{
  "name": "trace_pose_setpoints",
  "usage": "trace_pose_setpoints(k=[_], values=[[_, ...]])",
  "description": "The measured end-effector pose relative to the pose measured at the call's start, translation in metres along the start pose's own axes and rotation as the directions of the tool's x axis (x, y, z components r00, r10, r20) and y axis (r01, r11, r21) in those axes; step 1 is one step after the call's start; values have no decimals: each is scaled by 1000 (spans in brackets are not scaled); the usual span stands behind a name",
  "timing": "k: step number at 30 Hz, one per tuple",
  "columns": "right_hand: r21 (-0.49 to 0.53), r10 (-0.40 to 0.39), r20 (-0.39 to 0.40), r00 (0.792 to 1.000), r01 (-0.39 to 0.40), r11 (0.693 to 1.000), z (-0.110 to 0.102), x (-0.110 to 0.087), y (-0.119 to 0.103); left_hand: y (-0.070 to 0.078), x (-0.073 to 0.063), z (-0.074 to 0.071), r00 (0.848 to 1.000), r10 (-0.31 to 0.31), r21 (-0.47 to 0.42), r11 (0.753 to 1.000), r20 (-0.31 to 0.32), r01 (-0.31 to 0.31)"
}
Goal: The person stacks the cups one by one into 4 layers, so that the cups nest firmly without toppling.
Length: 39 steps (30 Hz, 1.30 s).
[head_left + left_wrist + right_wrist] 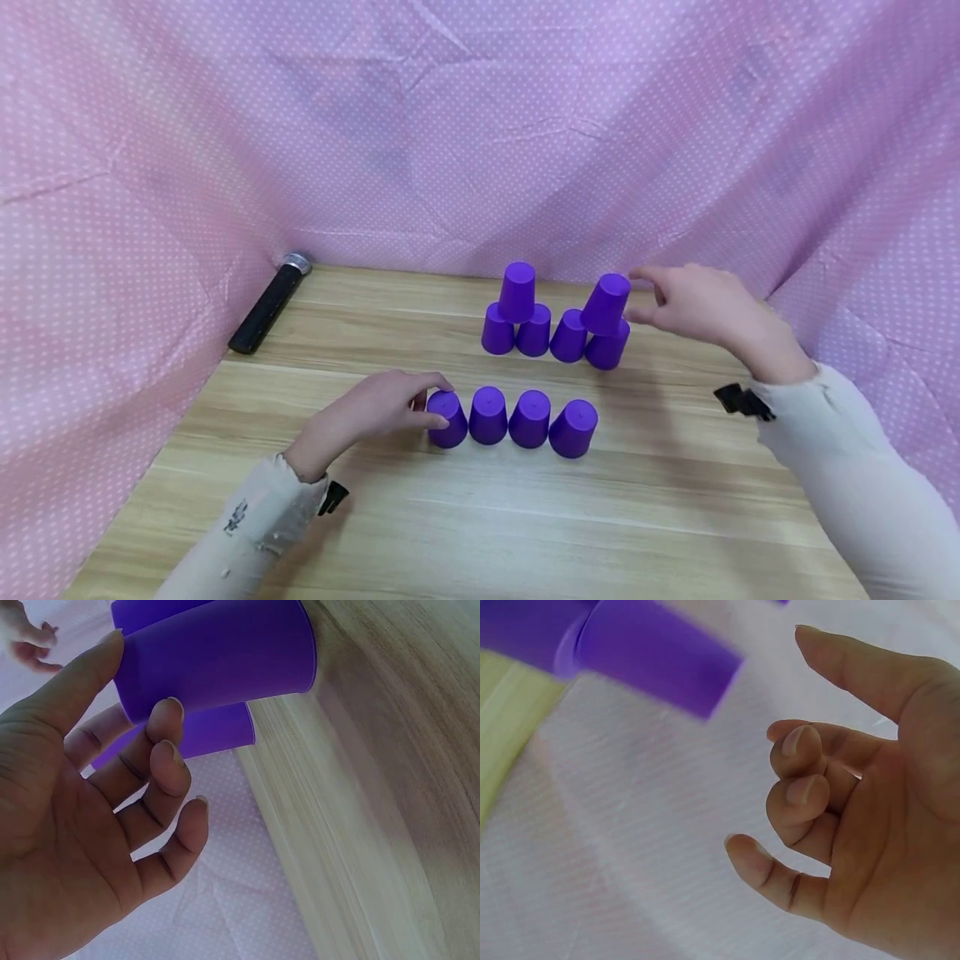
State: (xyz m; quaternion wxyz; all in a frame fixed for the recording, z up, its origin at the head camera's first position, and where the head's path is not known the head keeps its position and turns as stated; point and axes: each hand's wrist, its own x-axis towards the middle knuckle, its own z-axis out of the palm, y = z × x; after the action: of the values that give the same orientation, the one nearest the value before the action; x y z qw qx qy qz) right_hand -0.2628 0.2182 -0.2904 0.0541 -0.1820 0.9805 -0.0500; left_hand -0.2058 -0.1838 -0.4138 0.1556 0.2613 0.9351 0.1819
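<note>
My left hand (386, 406) is at the left end of a front row of purple cups standing upside down. Its thumb and fingers pinch the end cup (447, 423) near its top; the left wrist view shows the thumb against that purple cup (217, 656). Behind the row, one purple cup (518, 292) sits across two others. To its right, another upper cup (606, 304) rests on two more. My right hand (697, 307) is just right of this upper cup. In the right wrist view its fingers are loosely bent and apart from the cup (656, 656).
A black microphone (270, 302) with a silver head lies at the back left of the wooden table (480, 517). Pink dotted cloth (450, 150) hangs behind the table and along both sides. The other front cups (529, 419) stand close together beside my left hand.
</note>
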Motion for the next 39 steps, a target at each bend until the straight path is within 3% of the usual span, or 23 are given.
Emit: trace_pose_setpoints(k=[4,7,15,24,28,32,39], values=[[26,-123,-33,992,124,992,17,-27,-19,-2,1,-1,999,32,44,999,-8,-31],[69,-203,-14,979,204,977,38,-38,-31,-3,2,-1,998,54,67,996,-11,-53],[139,-218,79,973,206,969,88,-45,-44,-2,4,0,994,107,103,989,-36,-103],[108,-230,87,969,220,969,106,-44,-49,-2,1,-5,988,138,154,980,-63,-127],[136,-214,98,972,200,970,112,-44,-48,-3,-4,-22,989,126,147,983,-83,-113],[145,-202,100,974,186,972,115,-44,-47,4,-5,-49,982,139,157,980,-126,-119],[147,-192,104,976,176,973,118,-44,-47,29,3,-95,955,234,257,949,-183,-183]])
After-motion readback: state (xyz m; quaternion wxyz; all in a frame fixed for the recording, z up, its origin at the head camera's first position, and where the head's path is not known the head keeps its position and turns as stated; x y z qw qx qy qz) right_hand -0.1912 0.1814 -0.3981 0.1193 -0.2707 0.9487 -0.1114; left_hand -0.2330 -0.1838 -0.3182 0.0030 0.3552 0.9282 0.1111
